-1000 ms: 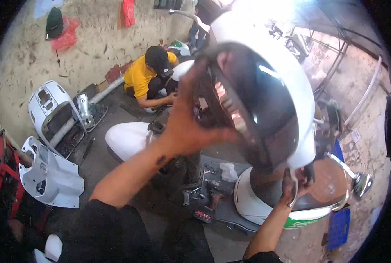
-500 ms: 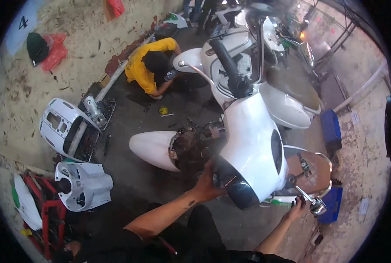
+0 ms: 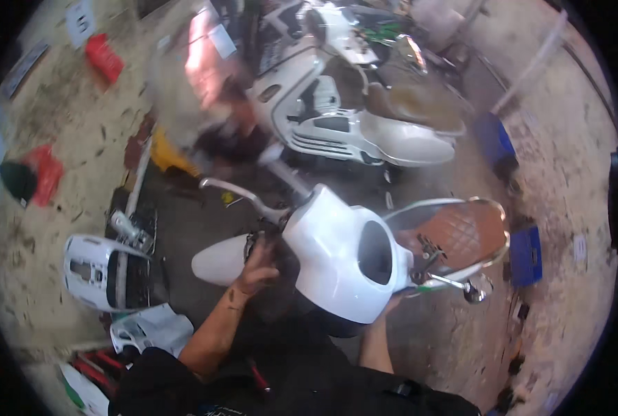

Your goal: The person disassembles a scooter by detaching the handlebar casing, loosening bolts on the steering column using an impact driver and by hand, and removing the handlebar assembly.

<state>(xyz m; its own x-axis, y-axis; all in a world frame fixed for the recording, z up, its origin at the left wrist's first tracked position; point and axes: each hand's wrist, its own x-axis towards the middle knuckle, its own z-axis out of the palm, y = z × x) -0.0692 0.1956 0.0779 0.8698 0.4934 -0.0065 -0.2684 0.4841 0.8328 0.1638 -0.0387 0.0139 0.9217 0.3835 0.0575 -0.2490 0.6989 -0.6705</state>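
A white scooter headset cover (image 3: 329, 256) with a dark oval opening sits in front of me, on the scooter being worked on. My left hand (image 3: 257, 269) is left of it, beside dark parts behind the white front fender (image 3: 220, 262). Its fingers point away from me with the thumb apart, and I see nothing held. Under the cover's near right side, my right hand (image 3: 392, 302) is mostly hidden, its fingers out of sight. A brake lever (image 3: 243, 191) sticks out at the far left of the cover. Toward the right are a chrome mirror (image 3: 476, 288) and a brown quilted seat (image 3: 451, 236).
Another white scooter (image 3: 336, 135) stands beyond. Blurred people are at the far left, one in a yellow shirt (image 3: 172, 152). White body panels (image 3: 87, 270) lie left, near a red rack (image 3: 101, 371). Blue bins (image 3: 526, 256) line the right wall.
My left hand has come away from the cover's dark near end and moved left. My right hand has gone from near the mirror to beneath the cover. The view has shifted.
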